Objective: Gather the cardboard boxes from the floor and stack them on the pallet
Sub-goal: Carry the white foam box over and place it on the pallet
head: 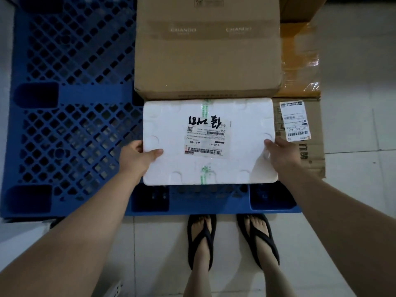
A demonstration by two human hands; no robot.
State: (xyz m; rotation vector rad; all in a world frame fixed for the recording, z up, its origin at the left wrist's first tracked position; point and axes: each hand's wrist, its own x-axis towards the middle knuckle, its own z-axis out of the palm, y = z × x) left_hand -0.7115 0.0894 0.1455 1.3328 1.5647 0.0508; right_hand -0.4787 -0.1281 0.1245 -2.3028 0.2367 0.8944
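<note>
I hold a white foam box (235,168) with a shipping label and black marker writing on its lid, over the near edge of the blue plastic pallet (70,129). My left hand (137,155) grips its left side, thumb on the lid. My right hand (282,155) grips its right side. Behind the foam box a large brown cardboard box (205,61) stands on the pallet. To its right sits a lower brown box (304,133) with a white label, and behind that a box wrapped in yellow tape (300,61).
The left half of the pallet is bare lattice. My feet in black flip-flops (231,239) stand on the white tiled floor just in front of the pallet. Another cardboard box edge (300,7) shows at the top right. A white object (113,290) lies at the bottom left.
</note>
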